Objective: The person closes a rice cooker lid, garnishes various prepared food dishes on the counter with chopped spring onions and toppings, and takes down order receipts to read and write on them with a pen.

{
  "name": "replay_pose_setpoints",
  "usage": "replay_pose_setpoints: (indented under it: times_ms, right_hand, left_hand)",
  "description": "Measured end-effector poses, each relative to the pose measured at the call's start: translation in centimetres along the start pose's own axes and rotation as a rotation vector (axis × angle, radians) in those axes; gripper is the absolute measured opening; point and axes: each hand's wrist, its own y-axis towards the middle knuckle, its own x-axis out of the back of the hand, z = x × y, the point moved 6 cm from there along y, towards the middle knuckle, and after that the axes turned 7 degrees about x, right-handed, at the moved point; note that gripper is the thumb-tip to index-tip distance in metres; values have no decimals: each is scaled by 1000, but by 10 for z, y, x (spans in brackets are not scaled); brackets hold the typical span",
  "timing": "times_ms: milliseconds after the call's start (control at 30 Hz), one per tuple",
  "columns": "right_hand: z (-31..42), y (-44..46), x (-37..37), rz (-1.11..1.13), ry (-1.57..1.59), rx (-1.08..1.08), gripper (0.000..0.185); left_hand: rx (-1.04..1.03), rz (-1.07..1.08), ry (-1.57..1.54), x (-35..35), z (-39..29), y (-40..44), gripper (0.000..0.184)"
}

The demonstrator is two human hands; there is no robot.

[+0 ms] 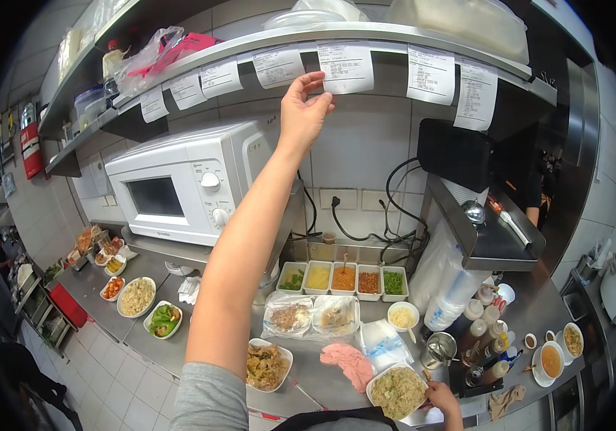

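Observation:
My left hand (305,108) is raised to the shelf edge, thumb and fingers closed at the lower left corner of a printed order slip (347,67). That slip hangs from the shelf rail among several others. Low at the right, my right hand (440,399) grips the rim of a white bowl of fried rice (398,391), partly out of sight. Beside this bowl lie a pink cloth (347,365) and a stack of plastic bags (385,345). Under my left forearm stands a square bowl of brownish food (268,365).
A white microwave (178,183) stands left of my arm. Topping containers (344,279) line the back, behind wrapped food packs (311,316). Sauce bottles (491,334), a metal cup (439,350) and a soup bowl (548,363) are right. Filled dishes (136,297) sit left. The metal shelf (394,32) overhangs everything.

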Motion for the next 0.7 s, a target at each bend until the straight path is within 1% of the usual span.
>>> replay_pose_setpoints:
  times_ms: [67, 167, 200, 233, 267, 300, 333, 367, 400, 433, 467, 500, 533, 567, 600, 633, 667, 700]
  right_hand:
    - [9, -6, -4, 53, 137, -42, 26]
    - [19, -12, -7, 72, 186, -58, 29]
    - [20, -15, -6, 71, 211, -52, 29]
    - [23, -17, -6, 81, 230, -47, 30]
    - [28, -18, -7, 104, 240, -41, 30]
    - [32, -18, -7, 115, 238, -56, 30]
    - [34, -18, -7, 132, 230, -71, 30]
    - [34, -18, -7, 150, 219, -86, 31]
    - [34, -20, -6, 168, 207, -104, 31]
    - [36, -20, 0, 175, 36, -41, 35]
    - [38, -21, 5, 180, -125, 32, 39]
    - [39, -19, 6, 178, -275, 115, 43]
    - [35, -17, 4, 143, -139, 88, 36]
    - [29, -16, 3, 98, 1, 56, 30]
    - [28, -14, 4, 126, 21, 65, 27]
    - [29, -15, 5, 126, 28, 53, 27]
    - [29, -16, 6, 121, 37, 41, 27]
    - [25, -16, 7, 113, 46, 29, 27]
  left_hand:
    - [9, -19, -32, 3, 2, 3, 37]
    - [-150, -61, 46, 3, -7, 7, 33]
    - [-126, -85, 89, 1, -13, 6, 34]
    - [-187, -81, 123, 0, -18, 7, 33]
    - [-205, -87, 252, 0, -16, 11, 30]
    - [-160, -97, 299, -1, -19, 10, 30]
    - [-188, -60, 373, -3, -24, 7, 37]
    - [-185, -16, 289, -4, -21, 2, 37]
    - [-278, -8, 323, -6, -36, -17, 40]
    - [-148, 44, 195, -5, -37, -40, 42]
    - [-265, 97, 141, -5, -46, -66, 41]
    - [-218, 160, 59, -3, -47, -99, 39]
    - [-108, 220, 25, 2, -49, -138, 36]
    - [-57, 233, 100, 8, -48, -178, 35]
    - [143, 283, 122, 15, -39, -217, 38]
    - [143, 285, 45, 25, -35, -251, 37]
    - [202, 248, 126, 41, -24, -283, 31]
    - [306, 200, 212, 65, -15, -311, 23]
